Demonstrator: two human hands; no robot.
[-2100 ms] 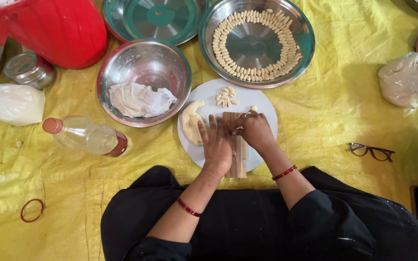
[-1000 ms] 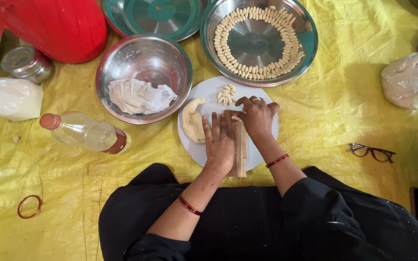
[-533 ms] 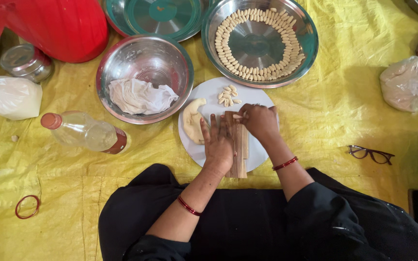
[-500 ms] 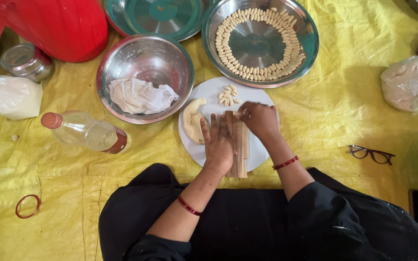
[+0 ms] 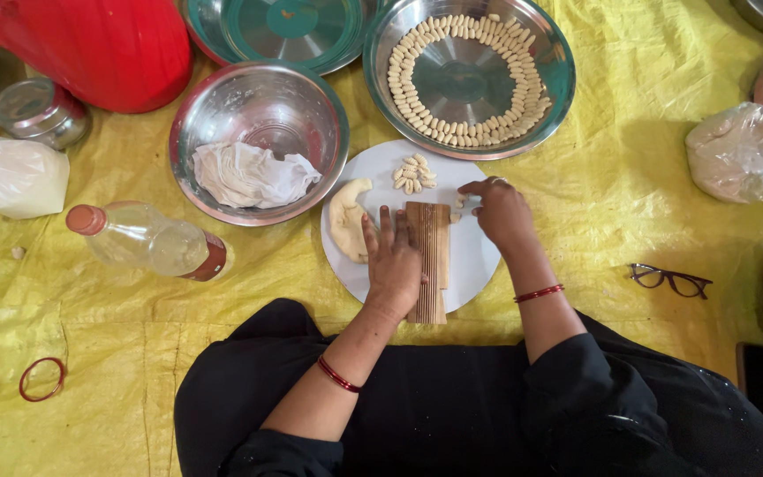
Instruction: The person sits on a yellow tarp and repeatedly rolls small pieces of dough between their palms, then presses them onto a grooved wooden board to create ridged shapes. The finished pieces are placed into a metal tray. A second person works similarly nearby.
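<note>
Left hand (image 5: 393, 265): flat, fingers extended, palm down on the ridged wooden board (image 5: 428, 261). It grasps nothing; it presses the board against the white plate (image 5: 474, 261) and covers the board's left edge.

Right hand (image 5: 498, 210): fingers curled at the upper right corner of the board, pinching a small shaped dough piece (image 5: 457, 206) just off the board's top end. The piece is tiny, so the exact grip is hard to read.

Step in hand, as judged: a rolled piece is being lifted clear of the ridges while the board is held steady. The next move calls for placing that piece with the small pile of shaped pieces (image 5: 414, 173) at the top of the plate, then pinching a fresh bit from the dough lump (image 5: 348, 221), which lies on the plate's left side, beside the left hand.

Surroundings: beyond the plate, a steel tray (image 5: 555, 84) carries rings of finished pieces. To its left, a steel bowl (image 5: 196, 124) holds a white cloth (image 5: 245, 174). A plastic bottle (image 5: 143, 241) lies on the yellow sheet (image 5: 629, 203), well left of the plate. Spectacles (image 5: 668, 280) lie to the right.
</note>
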